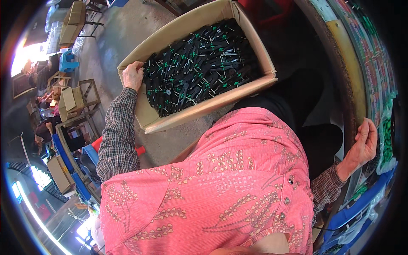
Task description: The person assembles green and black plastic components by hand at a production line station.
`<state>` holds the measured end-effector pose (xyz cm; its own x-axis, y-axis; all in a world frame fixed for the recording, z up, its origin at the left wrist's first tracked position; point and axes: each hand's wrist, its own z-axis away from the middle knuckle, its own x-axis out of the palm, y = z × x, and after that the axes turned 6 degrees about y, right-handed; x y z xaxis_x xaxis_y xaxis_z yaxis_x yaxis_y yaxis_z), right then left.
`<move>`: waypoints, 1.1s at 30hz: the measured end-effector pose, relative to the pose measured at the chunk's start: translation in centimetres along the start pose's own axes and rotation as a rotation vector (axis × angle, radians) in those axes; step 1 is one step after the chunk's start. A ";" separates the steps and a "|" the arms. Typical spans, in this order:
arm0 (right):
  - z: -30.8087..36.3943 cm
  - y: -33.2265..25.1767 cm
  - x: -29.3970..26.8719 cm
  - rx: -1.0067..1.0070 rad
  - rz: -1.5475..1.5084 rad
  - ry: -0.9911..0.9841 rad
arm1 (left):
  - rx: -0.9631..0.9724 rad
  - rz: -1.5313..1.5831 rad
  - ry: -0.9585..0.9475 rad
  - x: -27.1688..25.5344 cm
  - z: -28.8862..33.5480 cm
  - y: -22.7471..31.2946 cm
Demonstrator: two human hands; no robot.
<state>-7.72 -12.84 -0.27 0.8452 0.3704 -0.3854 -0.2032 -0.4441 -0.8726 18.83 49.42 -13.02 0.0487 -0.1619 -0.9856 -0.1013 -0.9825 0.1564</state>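
Note:
A cardboard box (170, 36) stands in front of me, filled with many small black parts (204, 63) that have thin metal pins and green pieces. My left hand (133, 76) lies over the box's left wall with its fingers curled inward beside the black parts. Whether those fingertips hold a part is hidden. Out to the right, my right hand (362, 142) is beside the workbench edge (350, 76), thumb and fingers drawn together. Anything between them is too small to make out.
Clear plastic bags with green pieces (386, 140) lie on the bench at the right, near a blue tray (361, 204). A blue stool (68, 61) and cardboard boxes (71, 102) stand on the left. A red object (140, 150) is beside my left sleeve. Other people sit farther off.

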 end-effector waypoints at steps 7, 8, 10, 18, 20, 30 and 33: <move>-0.1 0.0 -0.1 -0.003 0.019 0.004 | 0.029 -0.135 -0.154 1.4 0.3 1.3; -0.1 0.1 -0.1 -0.010 0.013 0.002 | 0.046 -0.172 -0.176 1.4 0.4 1.4; -0.2 0.1 -0.2 -0.017 0.009 0.002 | 0.085 -0.103 -0.148 1.3 0.9 1.7; 0.1 -0.3 0.1 -0.021 0.056 0.019 | 0.157 -0.090 -0.151 1.4 1.8 2.6; 0.2 -0.4 0.1 -0.024 0.057 0.015 | 0.169 -0.107 -0.169 1.5 1.7 2.8; -0.1 0.4 0.1 -0.035 0.043 -0.009 | 0.278 -0.184 -0.057 0.2 1.9 3.5; -0.2 -0.6 -1.2 -0.072 0.084 -0.006 | 0.351 -0.113 0.008 -1.0 1.0 7.4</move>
<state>-8.50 -13.17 0.74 0.8236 0.3342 -0.4582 -0.2372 -0.5310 -0.8135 17.09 42.44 -10.95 0.0873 -0.0560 -0.9946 -0.4296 -0.9029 0.0131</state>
